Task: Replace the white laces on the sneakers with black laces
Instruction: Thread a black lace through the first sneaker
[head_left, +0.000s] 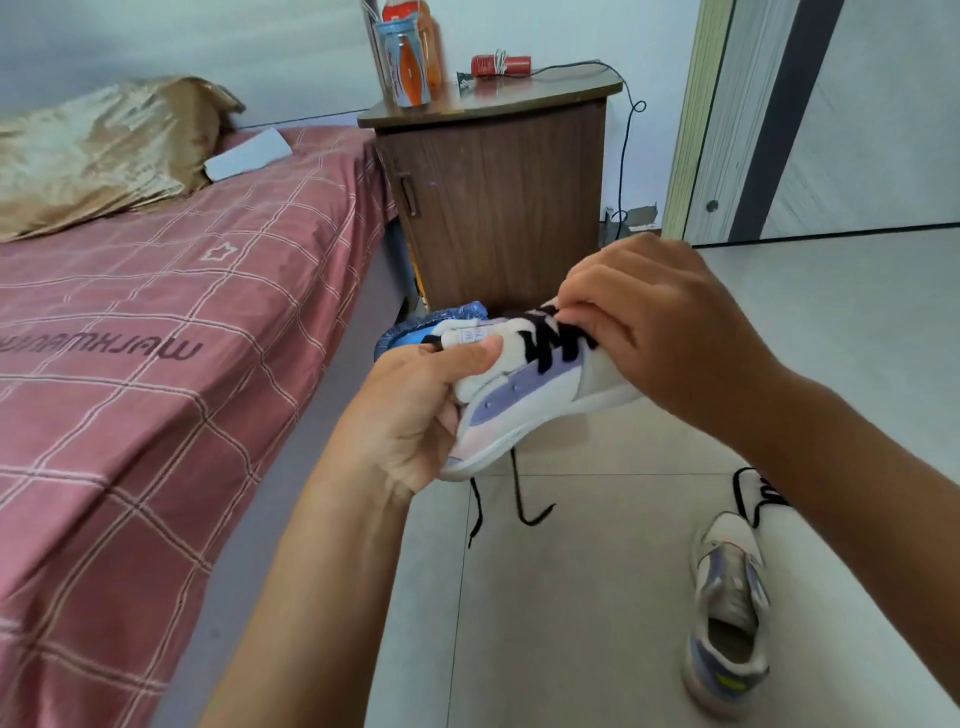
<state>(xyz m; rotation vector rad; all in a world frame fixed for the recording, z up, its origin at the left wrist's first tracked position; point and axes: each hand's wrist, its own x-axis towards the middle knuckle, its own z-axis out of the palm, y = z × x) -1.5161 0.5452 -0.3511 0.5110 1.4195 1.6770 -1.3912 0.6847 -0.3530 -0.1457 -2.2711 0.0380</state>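
Your left hand (415, 410) grips the heel end of a white and lilac sneaker (524, 395), thumb pressed along the padded collar by the tongue label and the other fingers curled under the sole. You hold the shoe in the air above the tiled floor (571, 597), just in front of the wooden nightstand (493, 208), its toe pointing away to your right. Your right hand (670, 332) sits over the front of the shoe, its fingertips (576, 317) pinching the black lace (556, 338) that already crosses several eyelets. Two loose ends of that lace hang below the sole; whether they reach the floor you cannot tell.

The second sneaker (727, 613) lies on the floor well apart to your right, opening towards you, with another black lace (753, 493) just beyond it, partly hidden by your right forearm. A blue plastic bag (400, 332) shows behind the held shoe. To your left runs a bed (130, 364) with a pink checked sheet and a gold pillow (98, 150). On the nightstand stand a drink can (408, 67) and a red object with a black cable.
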